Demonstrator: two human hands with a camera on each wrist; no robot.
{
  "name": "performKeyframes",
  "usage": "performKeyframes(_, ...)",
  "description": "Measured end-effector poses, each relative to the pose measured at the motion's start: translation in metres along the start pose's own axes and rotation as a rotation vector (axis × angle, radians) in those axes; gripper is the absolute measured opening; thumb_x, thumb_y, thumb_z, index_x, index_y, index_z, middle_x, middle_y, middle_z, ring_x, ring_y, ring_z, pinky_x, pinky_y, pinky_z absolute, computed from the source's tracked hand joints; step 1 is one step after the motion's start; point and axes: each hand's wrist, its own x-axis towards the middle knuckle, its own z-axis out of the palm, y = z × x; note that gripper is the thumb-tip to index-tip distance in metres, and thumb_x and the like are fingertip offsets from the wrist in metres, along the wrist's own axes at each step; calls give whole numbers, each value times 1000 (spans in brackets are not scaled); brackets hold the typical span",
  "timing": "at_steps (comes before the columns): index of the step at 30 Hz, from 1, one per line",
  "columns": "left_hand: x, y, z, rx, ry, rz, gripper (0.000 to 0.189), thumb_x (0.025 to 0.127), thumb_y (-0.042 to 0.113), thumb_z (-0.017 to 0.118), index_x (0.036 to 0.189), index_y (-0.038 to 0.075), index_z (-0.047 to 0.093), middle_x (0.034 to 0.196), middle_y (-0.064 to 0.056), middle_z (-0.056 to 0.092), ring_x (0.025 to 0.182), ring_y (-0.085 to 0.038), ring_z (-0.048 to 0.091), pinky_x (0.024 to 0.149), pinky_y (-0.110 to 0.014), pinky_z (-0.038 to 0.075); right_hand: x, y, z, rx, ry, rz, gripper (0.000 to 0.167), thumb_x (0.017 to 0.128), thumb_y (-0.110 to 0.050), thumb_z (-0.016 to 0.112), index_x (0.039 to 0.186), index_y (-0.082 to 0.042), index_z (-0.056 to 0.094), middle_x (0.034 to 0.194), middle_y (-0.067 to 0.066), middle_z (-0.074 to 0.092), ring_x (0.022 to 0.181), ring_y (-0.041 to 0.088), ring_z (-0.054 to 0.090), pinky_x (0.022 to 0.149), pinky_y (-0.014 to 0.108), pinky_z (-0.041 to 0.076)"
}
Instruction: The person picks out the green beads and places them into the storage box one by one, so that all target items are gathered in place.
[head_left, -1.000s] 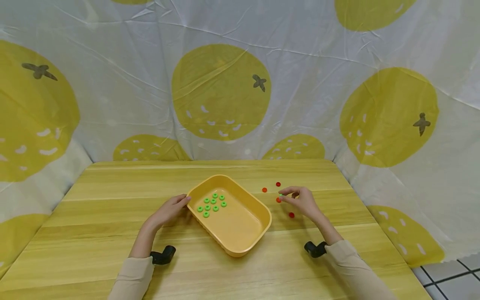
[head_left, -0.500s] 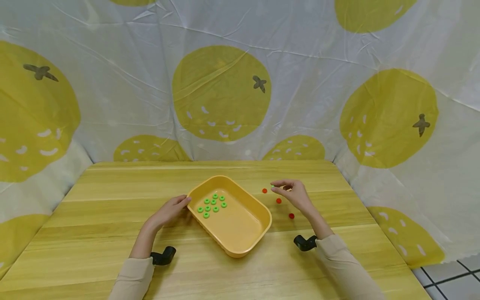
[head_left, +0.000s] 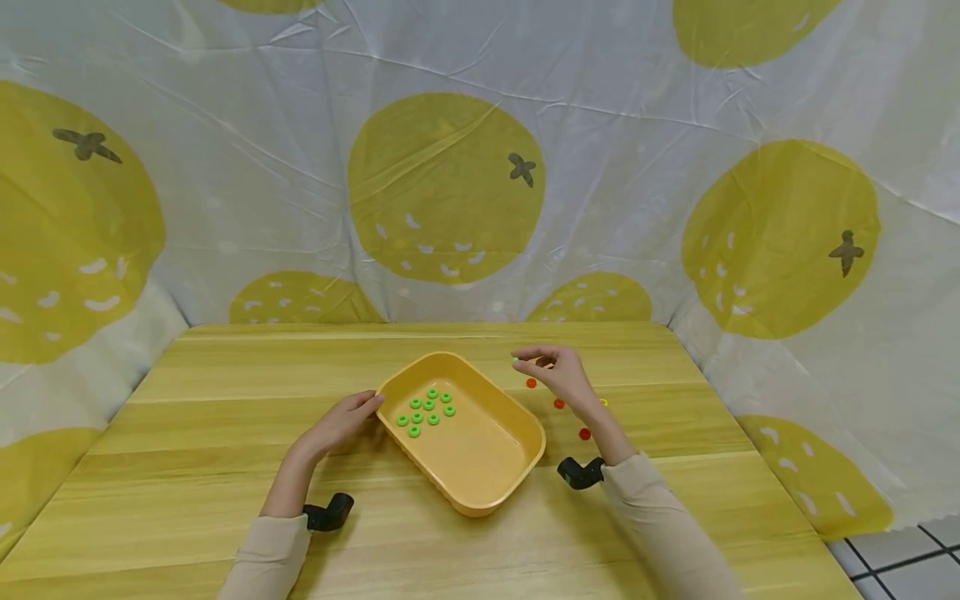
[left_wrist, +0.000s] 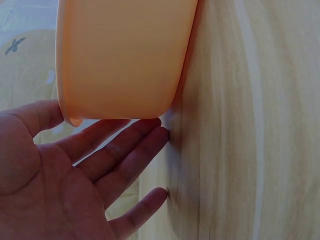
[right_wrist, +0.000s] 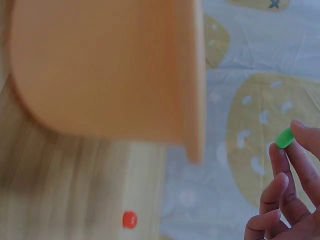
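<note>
My right hand (head_left: 564, 375) pinches a small green ring-shaped bead (right_wrist: 285, 138) between thumb and fingertips, raised over the table just right of the tray's far end. A yellow-orange plastic tray (head_left: 480, 471) stands at an angle in the middle, with several like green beads (head_left: 429, 406) gathered in its left part. At the tray's left corner my left hand (head_left: 341, 423) grips the rim, thumb on the edge. In the left wrist view its fingers (left_wrist: 135, 150) lie against the outside of the wall, some tips down at the table.
Right of the tray lie an orange-red bead (head_left: 531, 383), another orange-red one (head_left: 558, 403) and a red one (head_left: 585, 434). A yellow ring (head_left: 604, 402) shows beside the right wrist. Behind the wooden table (head_left: 225, 433) hangs a lemon-print cloth (head_left: 442, 187).
My right hand has moved left and away from me with the green bead, toward the tray's far side. The yellow ring has come into view behind it. Left hand and tray stay put.
</note>
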Motion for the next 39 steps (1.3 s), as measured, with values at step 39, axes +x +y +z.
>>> performKeyframes(39, 0, -1, -1, -14, -4, 11, 53, 104, 30, 30, 136, -12, 38, 132, -30, 50, 131, -45, 38, 109, -57, 30, 43, -40, 110, -634, -387, -327, 14, 84, -15, 71, 97, -11, 74, 94, 0, 73, 92, 18, 67, 82, 28, 53)
